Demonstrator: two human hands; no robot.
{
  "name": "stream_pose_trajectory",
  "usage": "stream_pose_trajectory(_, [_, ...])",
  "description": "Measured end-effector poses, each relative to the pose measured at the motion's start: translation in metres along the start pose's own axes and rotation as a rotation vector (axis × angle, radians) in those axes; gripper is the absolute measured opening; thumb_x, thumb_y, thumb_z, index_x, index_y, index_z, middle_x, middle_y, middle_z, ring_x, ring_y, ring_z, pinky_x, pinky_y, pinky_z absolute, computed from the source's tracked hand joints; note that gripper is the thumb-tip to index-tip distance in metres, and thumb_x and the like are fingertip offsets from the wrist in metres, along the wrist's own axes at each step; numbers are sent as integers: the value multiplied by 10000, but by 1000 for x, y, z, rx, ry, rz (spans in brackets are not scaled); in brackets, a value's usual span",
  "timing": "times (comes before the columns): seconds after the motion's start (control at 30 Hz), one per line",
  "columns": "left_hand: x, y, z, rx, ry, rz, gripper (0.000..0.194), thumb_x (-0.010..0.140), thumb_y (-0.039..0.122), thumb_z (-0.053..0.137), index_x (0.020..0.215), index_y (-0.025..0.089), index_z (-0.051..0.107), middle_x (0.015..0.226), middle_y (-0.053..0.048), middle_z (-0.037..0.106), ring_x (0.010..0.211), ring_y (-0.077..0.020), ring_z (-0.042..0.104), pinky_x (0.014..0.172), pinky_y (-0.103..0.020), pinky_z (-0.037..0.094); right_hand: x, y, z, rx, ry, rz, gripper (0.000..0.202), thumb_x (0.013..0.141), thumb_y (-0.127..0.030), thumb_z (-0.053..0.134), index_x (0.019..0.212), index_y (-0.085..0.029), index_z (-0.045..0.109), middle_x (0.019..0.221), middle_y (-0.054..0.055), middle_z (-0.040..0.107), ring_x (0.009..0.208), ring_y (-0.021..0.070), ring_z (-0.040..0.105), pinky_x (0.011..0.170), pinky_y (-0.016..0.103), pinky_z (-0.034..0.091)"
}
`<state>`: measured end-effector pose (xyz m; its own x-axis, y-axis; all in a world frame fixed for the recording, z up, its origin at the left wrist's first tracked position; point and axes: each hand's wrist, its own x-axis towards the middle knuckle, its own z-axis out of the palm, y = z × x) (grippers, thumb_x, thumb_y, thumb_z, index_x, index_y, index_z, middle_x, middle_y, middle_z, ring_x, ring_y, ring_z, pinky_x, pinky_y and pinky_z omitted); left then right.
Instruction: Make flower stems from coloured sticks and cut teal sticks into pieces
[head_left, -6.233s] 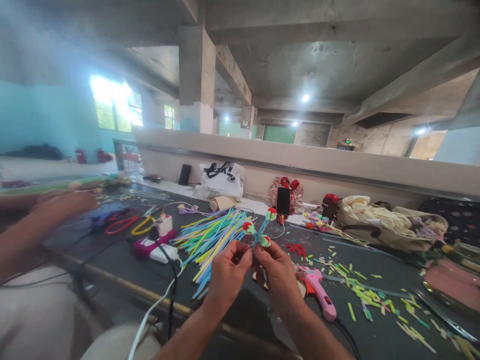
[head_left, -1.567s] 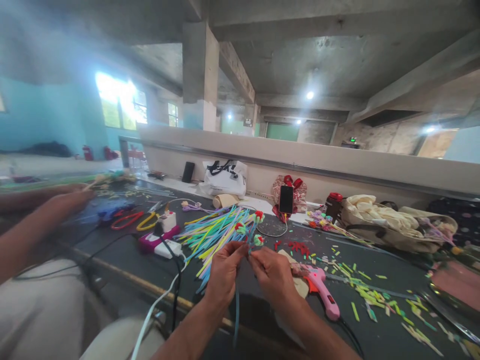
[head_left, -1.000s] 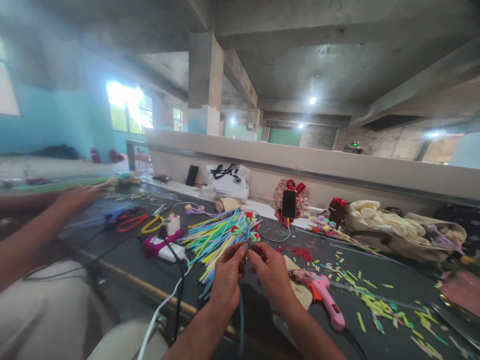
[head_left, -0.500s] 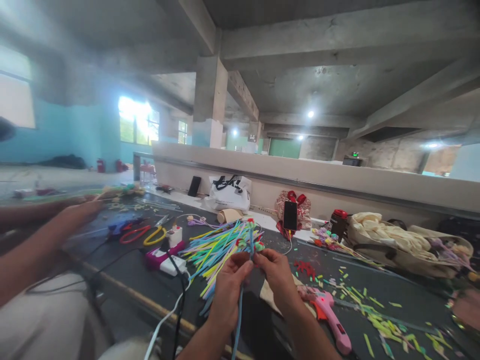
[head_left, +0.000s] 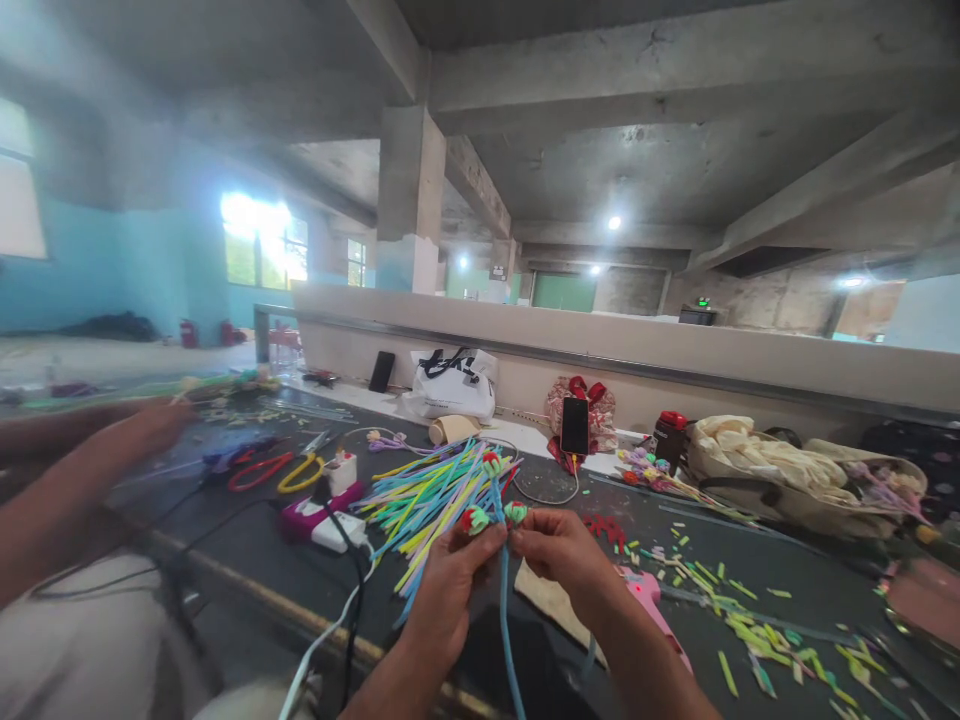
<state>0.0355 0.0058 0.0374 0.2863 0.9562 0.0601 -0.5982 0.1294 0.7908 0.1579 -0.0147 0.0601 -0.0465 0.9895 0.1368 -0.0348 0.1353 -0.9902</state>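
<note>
Both my hands pinch a blue pipe-cleaner stem (head_left: 505,600) that bears small red and green flowers (head_left: 492,463) at its top and sides. My left hand (head_left: 454,580) has thumb and fingertips closed below the left flower. Close beside it, my right hand (head_left: 566,550) is closed in a pinch at the right flower. The stem's lower end hangs down between my wrists. Behind my hands lies a pile of coloured pipe cleaners (head_left: 420,490). A pink glue gun (head_left: 649,595) is partly hidden by my right forearm.
Red-handled scissors (head_left: 261,472), yellow-handled scissors (head_left: 301,474) and a purple-white power strip (head_left: 330,518) lie left. Cut scraps (head_left: 757,640) are scattered right. A phone (head_left: 575,427), a bottle (head_left: 670,440) and a cloth bag (head_left: 757,470) stand behind. Another person's arms (head_left: 97,460) reach in at left.
My hands have moved slightly apart, and the side flowers now spread wider around the stem. My right forearm now covers more of the glue gun. The view has shifted slightly.
</note>
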Motion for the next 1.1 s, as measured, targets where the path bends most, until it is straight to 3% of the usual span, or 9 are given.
stream_pose_trajectory(0.3, [4, 3, -1, -159, 50, -145, 241, 397, 195, 772, 543, 128, 594, 412, 62, 520, 318, -11, 397, 325, -115, 315, -4, -2, 1, -7, -30, 53, 250, 587, -317, 642, 502, -126, 504, 377, -78, 357, 348, 21, 226, 392, 219, 99])
stream_pose_trajectory(0.47, [5, 3, -1, -181, 89, -134, 231, 381, 164, 770, 529, 131, 596, 452, 50, 560, 364, -16, 454, 349, -101, 345, -1, 1, 2, 42, -33, 56, 255, 576, -320, 635, 488, -133, 486, 380, -82, 358, 338, 18, 221, 387, 214, 93])
stream_pose_trajectory(0.6, [5, 3, -3, -159, 64, -118, 205, 414, 189, 756, 522, 138, 590, 406, 69, 518, 327, -11, 414, 342, -115, 338, -1, 0, 3, 54, -47, 75, 247, 573, -309, 636, 496, -130, 485, 427, -63, 424, 342, 12, 226, 384, 208, 91])
stream_pose_trajectory(0.8, [4, 6, -2, -121, 111, -48, 213, 399, 206, 756, 512, 137, 589, 403, 74, 504, 320, -11, 393, 337, -123, 320, 2, -1, 4, 1, -37, 75, 225, 589, -287, 614, 503, -135, 473, 433, -70, 395, 345, 17, 237, 385, 203, 102])
stream_pose_trajectory(1.1, [1, 3, -6, 114, -30, -17, 189, 548, 256, 699, 682, 141, 632, 539, 19, 589, 428, -61, 495, 399, -158, 360, 1, -2, 1, -151, 73, -59, 199, 612, -257, 581, 482, -140, 485, 386, -80, 366, 380, 40, 273, 406, 203, 175])
